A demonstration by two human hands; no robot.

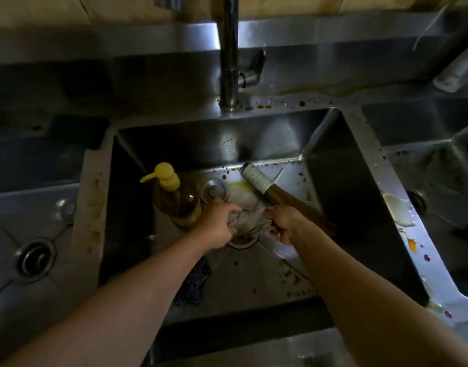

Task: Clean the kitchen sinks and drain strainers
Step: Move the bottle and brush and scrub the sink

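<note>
Down in the middle sink (333,186), a grey cloth (250,219) is bunched directly over the drain opening (242,241), whose rim shows just beneath it. The left hand (218,223) curls its fingers around the cloth's left side, and the right hand (285,222) grips its right side, so both hold it between them. Just behind the drain, a round metal strainer (213,190) lies on the basin floor. Left of the drain stands a brown pump bottle (178,200) with a yellow pump head. Right of the drain, a broom (270,188) with a white-wrapped handle lies slanted toward the back wall. Nearer than the drain lies a dark scouring pad (194,286). Behind the drain, the faucet (229,49) rises from the soiled rim.
</note>
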